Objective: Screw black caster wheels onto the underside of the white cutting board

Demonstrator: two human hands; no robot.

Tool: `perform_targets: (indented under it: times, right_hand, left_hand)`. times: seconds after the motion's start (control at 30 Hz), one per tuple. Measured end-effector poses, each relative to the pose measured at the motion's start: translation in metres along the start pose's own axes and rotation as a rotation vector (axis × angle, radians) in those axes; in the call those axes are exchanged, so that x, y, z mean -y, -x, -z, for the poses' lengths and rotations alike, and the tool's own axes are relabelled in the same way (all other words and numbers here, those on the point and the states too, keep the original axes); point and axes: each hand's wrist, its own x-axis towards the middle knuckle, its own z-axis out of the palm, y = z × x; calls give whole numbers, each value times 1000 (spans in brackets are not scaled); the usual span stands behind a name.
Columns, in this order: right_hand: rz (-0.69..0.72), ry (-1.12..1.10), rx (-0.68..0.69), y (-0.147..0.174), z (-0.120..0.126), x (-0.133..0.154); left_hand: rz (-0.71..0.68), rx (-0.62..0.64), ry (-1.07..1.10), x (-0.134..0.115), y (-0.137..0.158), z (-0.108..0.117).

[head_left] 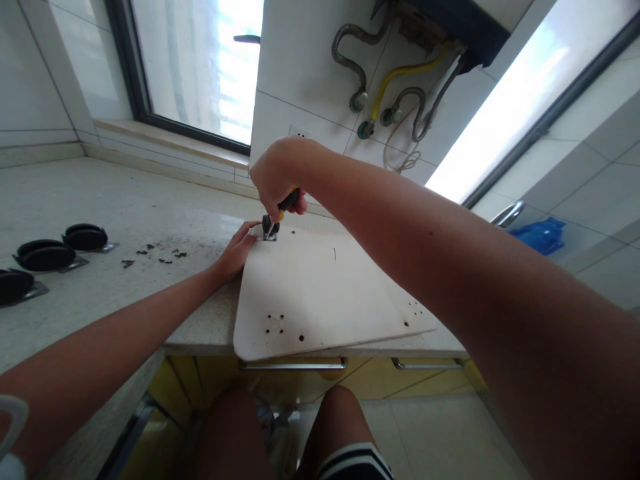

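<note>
My right hand (283,180) is wrapped round a screwdriver (289,200) with a black and yellow handle. Its shaft slants down to the metal plate of a black caster wheel (271,224) at the far left corner of a white board (330,287). My left hand (236,253) reaches in from the left at that corner, thumb and fingers against the board's edge and the caster, steadying it. Holes show near the board's other corners. Left of the hand, small dark screws (165,257) lie scattered on the counter.
Three more black casters, one of them a caster (45,255) in the middle, stand on the pale counter (165,200) at left. A window (195,67) and hoses (410,70) are behind. A blue plastic item (540,235) lies right, near a tap (507,213). Drawer handles (295,365) jut out below.
</note>
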Motion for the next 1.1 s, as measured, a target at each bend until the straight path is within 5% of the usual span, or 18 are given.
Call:
perform_targets:
  times: [1.1]
  right_hand:
    - [16, 138, 168, -21, 6, 4]
  left_hand:
    - [-11, -10, -14, -3, 1, -2]
